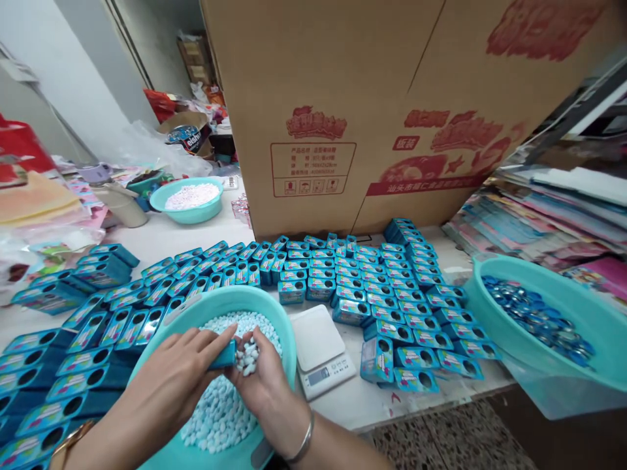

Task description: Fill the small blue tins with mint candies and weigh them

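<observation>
My left hand point(183, 365) is wrapped round a small blue tin point(224, 354), which lies on its side with one end toward my other palm. Cupped beside it, my right hand point(264, 385) holds a small heap of pale candies point(247, 356) at the tin's end. Both hands are over a turquoise basin point(289, 326) with many pale blue candies point(220, 414) in it. Just right of the basin sits a white digital scale point(321, 349); its display is too small to read. Rows of blue tins point(350, 310) with dark round openings stand behind and on both sides.
A turquoise basin point(529, 267) of shiny blue lids point(539, 320) stands at the right table edge. A large cardboard box point(362, 78) rises behind the tins. Back left is a bowl point(189, 212) of whitish candies. Stacked printed sheets point(548, 215) lie at the right.
</observation>
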Action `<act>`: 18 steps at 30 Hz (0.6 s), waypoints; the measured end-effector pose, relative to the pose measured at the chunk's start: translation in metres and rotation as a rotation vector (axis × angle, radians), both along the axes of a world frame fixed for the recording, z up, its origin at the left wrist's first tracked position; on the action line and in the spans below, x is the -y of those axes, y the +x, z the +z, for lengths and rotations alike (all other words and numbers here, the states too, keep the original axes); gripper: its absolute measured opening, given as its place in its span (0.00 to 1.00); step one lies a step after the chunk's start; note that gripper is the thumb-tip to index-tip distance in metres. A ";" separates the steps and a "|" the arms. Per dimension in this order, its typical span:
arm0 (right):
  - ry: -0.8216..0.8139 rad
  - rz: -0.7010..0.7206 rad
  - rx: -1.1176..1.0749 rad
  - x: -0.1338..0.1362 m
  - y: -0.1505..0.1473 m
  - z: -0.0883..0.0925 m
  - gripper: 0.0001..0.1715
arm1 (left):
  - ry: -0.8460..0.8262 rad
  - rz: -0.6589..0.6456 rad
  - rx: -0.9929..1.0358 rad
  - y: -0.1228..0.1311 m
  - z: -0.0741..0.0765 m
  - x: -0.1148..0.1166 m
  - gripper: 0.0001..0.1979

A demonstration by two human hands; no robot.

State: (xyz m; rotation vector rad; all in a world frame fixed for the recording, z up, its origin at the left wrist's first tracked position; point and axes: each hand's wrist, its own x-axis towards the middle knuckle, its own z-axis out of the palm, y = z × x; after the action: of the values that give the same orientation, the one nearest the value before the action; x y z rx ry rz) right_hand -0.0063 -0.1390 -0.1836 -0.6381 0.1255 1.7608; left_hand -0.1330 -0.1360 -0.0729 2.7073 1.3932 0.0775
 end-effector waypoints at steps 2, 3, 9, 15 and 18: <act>-0.109 0.066 -0.102 -0.001 0.003 0.005 0.17 | 0.020 -0.008 -0.001 0.001 0.002 0.000 0.26; -0.142 0.079 -0.137 -0.002 0.004 0.009 0.16 | 0.021 -0.011 -0.010 0.001 0.003 0.001 0.26; -0.181 0.087 -0.159 -0.001 0.009 0.020 0.12 | 0.024 -0.039 -0.017 0.005 0.012 0.003 0.27; -0.176 0.040 -0.255 -0.002 0.019 0.027 0.10 | -0.001 -0.013 0.060 -0.001 0.005 0.004 0.26; -0.134 -0.005 -0.249 -0.010 0.038 0.036 0.09 | 0.014 0.051 0.193 0.002 -0.002 0.005 0.25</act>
State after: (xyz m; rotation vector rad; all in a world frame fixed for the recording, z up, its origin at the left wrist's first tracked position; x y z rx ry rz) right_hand 0.0321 -0.1295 -0.1475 -0.5107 0.4191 1.8325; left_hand -0.1312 -0.1407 -0.0748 2.5939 1.4083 0.3433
